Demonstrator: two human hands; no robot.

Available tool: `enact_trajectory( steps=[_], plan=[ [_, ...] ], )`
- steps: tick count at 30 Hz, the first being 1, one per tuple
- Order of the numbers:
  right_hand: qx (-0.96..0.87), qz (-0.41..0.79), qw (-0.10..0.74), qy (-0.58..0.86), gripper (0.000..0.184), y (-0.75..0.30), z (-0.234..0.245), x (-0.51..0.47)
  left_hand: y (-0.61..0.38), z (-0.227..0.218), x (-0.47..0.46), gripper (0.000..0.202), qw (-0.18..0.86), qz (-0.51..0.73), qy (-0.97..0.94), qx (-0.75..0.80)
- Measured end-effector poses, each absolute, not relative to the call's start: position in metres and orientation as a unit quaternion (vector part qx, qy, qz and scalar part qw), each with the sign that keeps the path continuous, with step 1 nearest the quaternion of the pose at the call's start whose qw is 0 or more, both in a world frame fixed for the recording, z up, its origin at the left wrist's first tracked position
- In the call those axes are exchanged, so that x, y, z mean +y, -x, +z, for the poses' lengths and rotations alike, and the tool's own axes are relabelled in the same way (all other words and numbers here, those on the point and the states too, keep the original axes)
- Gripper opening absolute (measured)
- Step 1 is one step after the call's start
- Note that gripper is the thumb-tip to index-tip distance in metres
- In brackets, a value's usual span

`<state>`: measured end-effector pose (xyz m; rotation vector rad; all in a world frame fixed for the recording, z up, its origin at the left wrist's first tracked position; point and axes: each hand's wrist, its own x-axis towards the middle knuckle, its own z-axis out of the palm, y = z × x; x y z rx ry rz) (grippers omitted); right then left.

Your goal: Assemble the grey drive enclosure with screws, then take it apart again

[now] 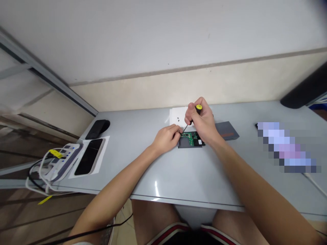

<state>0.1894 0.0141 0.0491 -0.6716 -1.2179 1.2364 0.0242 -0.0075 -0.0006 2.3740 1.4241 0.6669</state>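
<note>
On the grey desk (135, 132), between both hands: green circuit board (191, 139) | I see right hand (203, 119) wrapped round tilted screwdriver (199, 107), apparently for control | left hand (167, 137) at board's edge, probably steadying; can't tell if pinching | dark bits (178, 118) on paper (180, 112), presumably for visibility

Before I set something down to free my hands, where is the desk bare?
Between the phone and the left hand, and between the grey panel and the pixelated item. Crowded: around the circuit board, screwdriver and right hand.
</note>
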Motion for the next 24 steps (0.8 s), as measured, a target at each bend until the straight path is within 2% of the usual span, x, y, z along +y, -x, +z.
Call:
enact_trajectory(
  steps=[2, 8, 16, 22, 24],
  plan=[
    [-0.528, 0.52, 0.605, 0.292, 0.056, -0.1882, 0.0494, 0.0146, -0.0246, -0.0008, -0.0072, 0.028, 0.148, 0.23, -0.824, 0.496],
    [-0.48, 0.587, 0.595, 0.267, 0.046, -0.1926, 0.0518, 0.0162, -0.0245, -0.0003, -0.0071, 0.029, 0.151, 0.233, -0.823, 0.495],
    [-0.482, 0.577, 0.594, 0.286, 0.064, -0.1919, 0.0487, 0.0196, -0.0233, -0.0008, -0.007, 0.029, 0.148, 0.227, -0.826, 0.495],
    [-0.471, 0.607, 0.571, 0.288, 0.05, -0.1939, 0.0553, 0.0153, -0.0238, -0.0005, -0.007, 0.029, 0.151, 0.225, -0.824, 0.497],
    [-0.468, 0.607, 0.576, 0.285, 0.051, -0.196, 0.0553, 0.0148, -0.0237, -0.0005, -0.0071, 0.028, 0.149, 0.227, -0.826, 0.494]
  ],
)
